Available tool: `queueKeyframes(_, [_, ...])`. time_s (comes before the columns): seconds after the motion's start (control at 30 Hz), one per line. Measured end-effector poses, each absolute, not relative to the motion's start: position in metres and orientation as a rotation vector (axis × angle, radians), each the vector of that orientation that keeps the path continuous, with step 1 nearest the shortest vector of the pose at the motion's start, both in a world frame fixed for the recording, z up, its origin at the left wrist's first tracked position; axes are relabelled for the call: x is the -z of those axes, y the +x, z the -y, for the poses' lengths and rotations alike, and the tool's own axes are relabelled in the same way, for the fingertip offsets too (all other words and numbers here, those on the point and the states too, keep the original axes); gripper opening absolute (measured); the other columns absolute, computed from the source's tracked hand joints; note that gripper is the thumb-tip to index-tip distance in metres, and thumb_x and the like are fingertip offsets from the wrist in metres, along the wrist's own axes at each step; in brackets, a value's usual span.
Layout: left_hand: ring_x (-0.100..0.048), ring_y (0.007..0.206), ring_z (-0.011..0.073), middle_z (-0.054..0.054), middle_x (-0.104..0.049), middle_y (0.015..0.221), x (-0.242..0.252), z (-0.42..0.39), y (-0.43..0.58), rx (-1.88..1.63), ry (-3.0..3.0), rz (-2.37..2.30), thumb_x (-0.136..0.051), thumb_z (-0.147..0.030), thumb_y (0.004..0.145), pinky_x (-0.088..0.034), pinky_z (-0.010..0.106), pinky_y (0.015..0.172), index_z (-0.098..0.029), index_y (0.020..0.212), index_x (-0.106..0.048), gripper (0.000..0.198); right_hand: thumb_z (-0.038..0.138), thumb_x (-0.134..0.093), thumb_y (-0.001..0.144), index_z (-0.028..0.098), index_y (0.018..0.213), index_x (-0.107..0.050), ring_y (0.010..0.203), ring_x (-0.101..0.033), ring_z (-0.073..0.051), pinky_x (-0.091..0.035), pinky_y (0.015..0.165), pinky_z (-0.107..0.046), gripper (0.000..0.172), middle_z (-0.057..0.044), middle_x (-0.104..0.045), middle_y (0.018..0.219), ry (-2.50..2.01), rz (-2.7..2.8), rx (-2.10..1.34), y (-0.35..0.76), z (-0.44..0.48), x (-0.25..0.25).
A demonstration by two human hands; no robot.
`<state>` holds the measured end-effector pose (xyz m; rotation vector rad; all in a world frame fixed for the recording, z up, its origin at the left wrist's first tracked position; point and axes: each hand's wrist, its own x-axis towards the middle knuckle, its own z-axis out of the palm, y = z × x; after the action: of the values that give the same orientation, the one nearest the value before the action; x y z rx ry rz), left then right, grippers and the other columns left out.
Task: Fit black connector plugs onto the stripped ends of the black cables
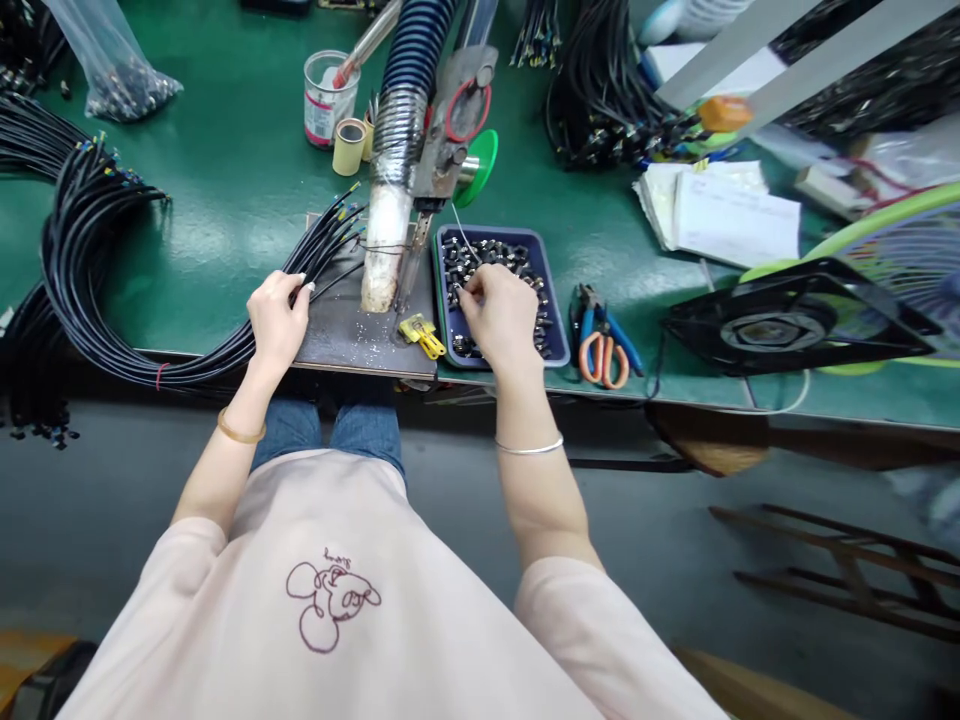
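While the left hand [277, 318] pinches black cables [195, 370], right hand [499, 312] curled over tray [554, 292], hold unclear, jar label [320, 121] illegible

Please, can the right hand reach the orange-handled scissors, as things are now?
Probably yes. The scissors lie on the bench just beyond the blue tray where the right hand is. Only the tray's low rim stands between, and their loops face the person.

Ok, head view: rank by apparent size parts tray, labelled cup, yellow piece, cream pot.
1. Parts tray
2. Labelled cup
3. Yellow piece and cream pot: too alike to rank.
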<state>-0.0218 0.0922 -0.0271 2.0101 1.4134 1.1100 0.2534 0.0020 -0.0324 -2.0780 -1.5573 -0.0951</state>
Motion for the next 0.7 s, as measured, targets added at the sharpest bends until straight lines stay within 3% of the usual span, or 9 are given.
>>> queueKeyframes(0.1, [-0.052, 0.053, 0.0100, -0.002, -0.058, 0.060, 0.016, -0.089, -0.032, -1.280, 1.528, -1.235, -0.071, -0.027, 0.080, -0.040, 0.024, 0.057, -0.016, 0.076, -0.066, 0.012, 0.015, -0.060, 0.074, 0.023, 0.066, -0.049, 0.067, -0.053, -0.020, -0.037, 0.062, -0.032, 0.016, -0.003, -0.060, 0.073, -2.091, 1.590, 0.064, 0.255, 0.006, 0.032])
queueKeyframes(0.2, [-0.036, 0.039, 0.0051, -0.004, -0.057, 0.056, 0.002, -0.068, -0.048, -1.065, 1.222, -0.901, -0.079, -0.042, 0.072, -0.025, 0.021, 0.039, -0.017, 0.078, -0.065, 0.029, 0.015, -0.060, 0.071, 0.023, 0.064, -0.049, 0.065, -0.053, -0.018, -0.037, 0.061, -0.031, 0.016, -0.002, -0.059, 0.070, -2.123, 1.583, -0.001, 0.256, 0.021, 0.027])
queueKeyframes(0.33, [-0.044, 0.042, 0.0069, 0.002, -0.064, 0.060, -0.004, -0.027, -0.068, -0.568, 1.196, -0.560, -0.085, -0.045, 0.065, -0.036, 0.021, 0.043, -0.015, 0.067, -0.066, 0.035, 0.018, -0.061, 0.072, 0.023, 0.064, -0.050, 0.065, -0.055, -0.016, -0.043, 0.064, -0.031, 0.014, 0.000, -0.059, 0.069, -2.009, 1.462, -0.050, 0.252, 0.043, 0.018])
queueKeyframes(0.47, [-0.045, 0.050, 0.0088, -0.002, -0.055, 0.053, 0.000, 0.000, -0.058, -0.133, 1.437, -0.328, -0.085, -0.039, 0.065, -0.038, 0.021, 0.049, -0.014, 0.077, -0.077, 0.029, 0.027, -0.066, 0.074, 0.022, 0.068, -0.055, 0.059, -0.057, -0.012, -0.046, 0.050, -0.025, 0.013, 0.000, -0.063, 0.074, -1.732, 1.177, -0.267, 0.237, 0.061, 0.009])
queueKeyframes(0.6, [-0.037, 0.047, 0.0077, -0.006, -0.045, 0.050, 0.006, 0.012, -0.025, -0.032, 1.514, -0.180, -0.084, -0.033, 0.066, -0.031, 0.020, 0.046, -0.016, 0.076, -0.077, 0.021, 0.034, -0.075, 0.074, 0.020, 0.067, -0.054, 0.041, -0.051, -0.005, -0.044, 0.037, -0.020, 0.027, 0.004, -0.062, 0.077, -1.395, 1.060, -0.665, 0.214, 0.074, 0.001])
queueKeyframes(0.7, [-0.045, 0.052, 0.0088, -0.001, -0.057, 0.056, 0.012, 0.016, -0.005, -0.188, 1.511, -0.329, -0.077, -0.032, 0.074, -0.037, 0.020, 0.050, -0.014, 0.075, -0.076, 0.018, 0.039, -0.077, 0.076, 0.019, 0.067, -0.054, 0.045, -0.059, -0.006, -0.054, 0.045, -0.022, 0.031, 0.004, -0.062, 0.079, -1.312, 1.069, -0.778, 0.196, 0.080, -0.002])
